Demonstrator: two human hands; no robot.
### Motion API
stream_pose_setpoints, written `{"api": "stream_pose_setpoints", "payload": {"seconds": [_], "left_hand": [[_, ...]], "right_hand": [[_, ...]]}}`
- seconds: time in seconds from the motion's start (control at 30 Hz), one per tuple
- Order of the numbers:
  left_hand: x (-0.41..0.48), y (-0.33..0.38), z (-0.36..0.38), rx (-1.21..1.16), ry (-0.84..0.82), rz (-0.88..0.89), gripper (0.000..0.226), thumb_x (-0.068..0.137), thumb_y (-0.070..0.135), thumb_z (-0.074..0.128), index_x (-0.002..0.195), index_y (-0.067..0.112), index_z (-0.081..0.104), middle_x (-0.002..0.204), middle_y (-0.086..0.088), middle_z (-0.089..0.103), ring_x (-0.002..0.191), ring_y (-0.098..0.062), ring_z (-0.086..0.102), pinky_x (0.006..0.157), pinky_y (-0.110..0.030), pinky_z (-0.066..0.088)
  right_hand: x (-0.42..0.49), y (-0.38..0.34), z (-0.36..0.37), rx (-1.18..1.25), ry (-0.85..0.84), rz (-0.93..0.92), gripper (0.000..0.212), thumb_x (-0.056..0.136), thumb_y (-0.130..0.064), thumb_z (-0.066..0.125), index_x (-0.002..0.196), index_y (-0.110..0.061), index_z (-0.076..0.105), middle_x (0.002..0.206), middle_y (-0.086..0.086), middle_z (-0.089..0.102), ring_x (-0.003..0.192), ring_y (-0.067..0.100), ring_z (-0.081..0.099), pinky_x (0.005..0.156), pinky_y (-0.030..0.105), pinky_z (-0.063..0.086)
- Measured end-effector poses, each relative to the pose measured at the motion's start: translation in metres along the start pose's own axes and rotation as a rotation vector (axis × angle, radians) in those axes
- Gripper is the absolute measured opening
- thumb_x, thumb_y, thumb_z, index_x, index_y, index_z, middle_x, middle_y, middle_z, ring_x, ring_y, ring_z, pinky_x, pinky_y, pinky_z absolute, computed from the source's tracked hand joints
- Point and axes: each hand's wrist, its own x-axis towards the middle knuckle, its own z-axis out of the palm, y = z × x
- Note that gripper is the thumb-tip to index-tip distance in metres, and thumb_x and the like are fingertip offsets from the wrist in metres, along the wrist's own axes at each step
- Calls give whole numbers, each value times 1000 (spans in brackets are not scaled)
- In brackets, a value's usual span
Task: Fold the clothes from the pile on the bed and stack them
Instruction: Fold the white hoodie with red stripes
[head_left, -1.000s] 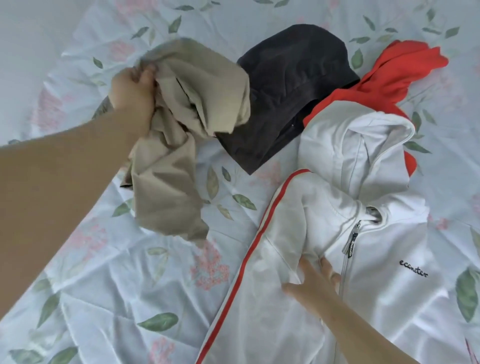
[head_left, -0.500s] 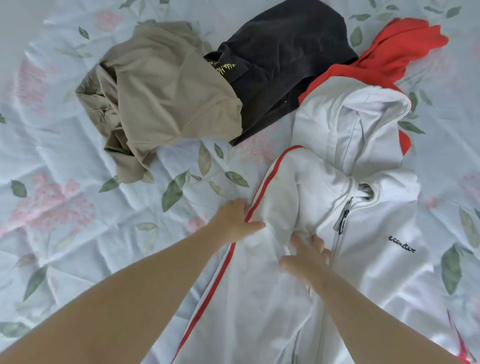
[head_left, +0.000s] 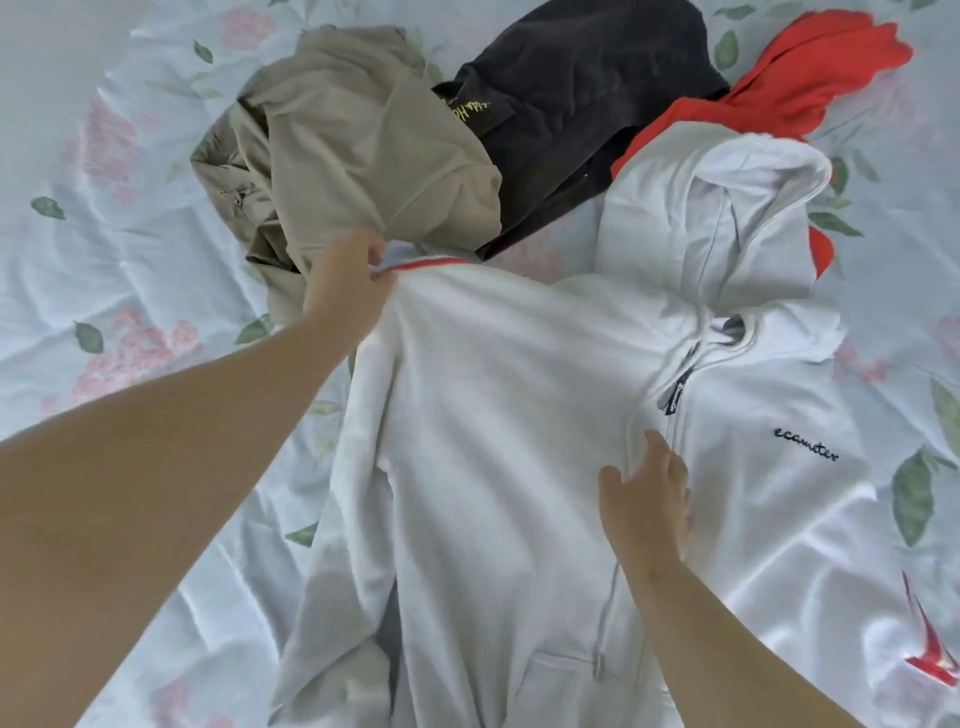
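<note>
The white zip hoodie (head_left: 493, 415) lies front up on the bed (head_left: 130, 208), long axis running from hood to the person; the left hand (head_left: 348, 280), grip clamped on its red-striped sleeve (head_left: 431, 262), is well apart from the zipper (head_left: 675, 395), where the right hand (head_left: 644, 499) presses flat, fingers apart.

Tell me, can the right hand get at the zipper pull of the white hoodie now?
Probably yes: the right hand lies flat on the white hoodie just below the zipper pull, with only bare fabric between them.
</note>
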Motion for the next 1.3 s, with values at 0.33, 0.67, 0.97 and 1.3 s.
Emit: {"api": "stream_pose_setpoints", "payload": {"seconds": [0.33, 0.67, 0.97, 1.3], "left_hand": [[-185, -33, 93, 570, -453, 288, 62, 92, 49, 41, 147, 30, 19, 156, -2, 11, 144, -26, 6, 114, -41, 3], [-212, 25, 127, 557, -533, 230, 59, 99, 48, 25, 151, 30, 3, 159, 4, -4, 146, -20, -7, 117, -42, 2], [-274, 123, 229, 505, -613, 209, 59, 91, 62, 26, 145, 49, 5, 158, 11, -8, 144, -31, -17, 114, -52, -2], [-290, 167, 250, 461, -458, 38, 61, 95, 57, 25, 149, 35, 9, 159, 3, 1, 146, -22, -4, 116, -48, 7]], "right_hand": [[-41, 48, 6, -183, -211, -145, 59, 91, -22, 49, 145, -29, 28, 156, -3, 19, 141, 22, 22, 111, 37, 24], [-27, 112, -76, 46, 245, -154, 35, 89, -5, 51, 122, -13, 60, 128, 7, 58, 121, 30, 46, 102, 41, 30], [25, 248, -152, 366, 137, 334, 40, 90, -16, 55, 128, -16, 45, 117, 8, 58, 103, 26, 56, 90, 31, 47], [42, 260, -170, 399, -1, 236, 14, 90, -16, 50, 77, -17, 52, 69, 2, 58, 57, 24, 57, 44, 24, 41]]}}
